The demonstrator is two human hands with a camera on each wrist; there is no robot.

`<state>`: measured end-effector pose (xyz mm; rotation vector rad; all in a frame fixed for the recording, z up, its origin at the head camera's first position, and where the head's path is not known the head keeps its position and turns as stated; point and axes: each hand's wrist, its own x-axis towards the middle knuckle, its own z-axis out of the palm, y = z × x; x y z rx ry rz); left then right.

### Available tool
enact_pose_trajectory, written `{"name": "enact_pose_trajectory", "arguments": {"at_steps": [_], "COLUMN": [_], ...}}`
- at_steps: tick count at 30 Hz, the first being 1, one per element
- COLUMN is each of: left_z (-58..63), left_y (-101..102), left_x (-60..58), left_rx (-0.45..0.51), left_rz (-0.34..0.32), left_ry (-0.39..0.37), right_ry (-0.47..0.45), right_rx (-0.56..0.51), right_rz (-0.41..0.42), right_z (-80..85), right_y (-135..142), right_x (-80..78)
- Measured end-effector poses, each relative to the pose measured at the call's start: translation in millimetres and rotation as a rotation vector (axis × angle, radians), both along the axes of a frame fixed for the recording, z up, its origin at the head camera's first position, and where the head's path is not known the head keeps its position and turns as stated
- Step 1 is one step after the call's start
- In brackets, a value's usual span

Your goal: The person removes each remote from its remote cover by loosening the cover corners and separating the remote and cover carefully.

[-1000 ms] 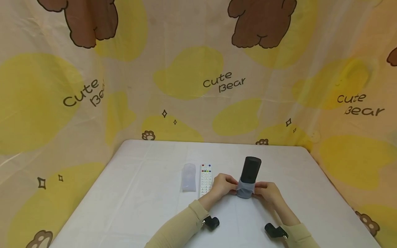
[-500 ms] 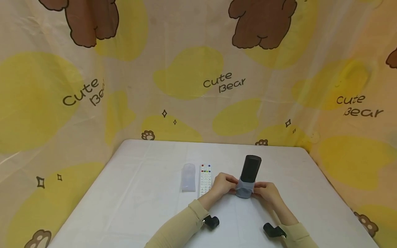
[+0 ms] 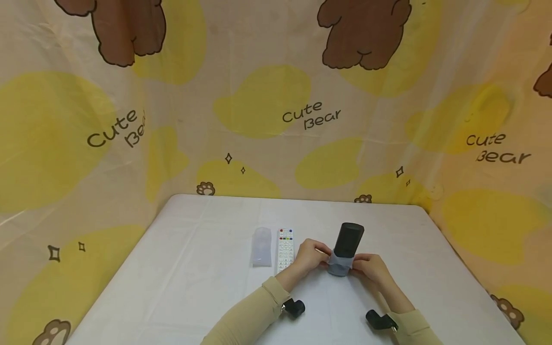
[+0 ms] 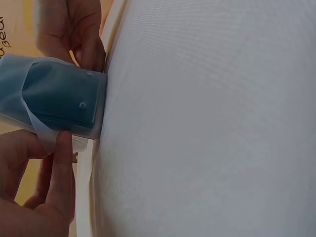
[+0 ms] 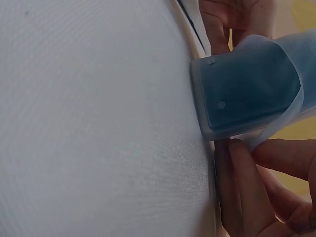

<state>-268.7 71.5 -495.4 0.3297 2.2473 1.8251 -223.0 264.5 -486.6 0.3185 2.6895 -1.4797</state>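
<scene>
A black remote control stands on end, leaning slightly, its lower part inside a translucent silicone sleeve. The wrist views show the sleeve's closed end at the white tabletop, with the remote's dark end visible through it. My left hand pinches the sleeve's loose edge between thumb and finger on the left side. On the opposite side, my right hand pinches the edge likewise, its fingertips close to the sleeve's bottom corner. The sleeve's rim is folded over across the remote's face.
To the left lie a white remote control with coloured buttons and a clear, flat sleeve. My left forearm overlaps the white remote's near end. The white table has a bear-print curtain behind it.
The black remote's top rises a little, then dips lower than before. Both hands keep nearly the same places at the sleeve's sides.
</scene>
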Motion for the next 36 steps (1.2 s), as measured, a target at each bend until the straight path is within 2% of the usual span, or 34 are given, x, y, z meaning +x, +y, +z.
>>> {"name": "enact_pose_trajectory", "arguments": {"at_steps": [6,13,19,26,36], "left_z": [-1.3,1.7,1.3,1.8,3.9], "left_y": [1,-1,0,0,1], "left_x": [-1.6,-1.3,-2.2,-1.4,-0.8], "left_rx": [-0.015,-0.025,-0.029,-0.022,-0.016], "left_rz": [0.004,-0.002,-0.004,0.001,0.001], "left_ry": [0.014,0.007,-0.001,-0.027,-0.027], "right_ry": [-0.011,-0.015,-0.005,0.125,0.329], "right_rx": [-0.056,-0.043,-0.101,-0.136,-0.153], "right_rz": [-0.017,-0.027,-0.030,-0.011,0.119], "right_z": [-1.5,-0.4,5.1,23.2,60.1], "right_y": [0,-1,-2,-1,1], "right_x": [-0.1,-1.0,0.4,4.9,15.9]}}
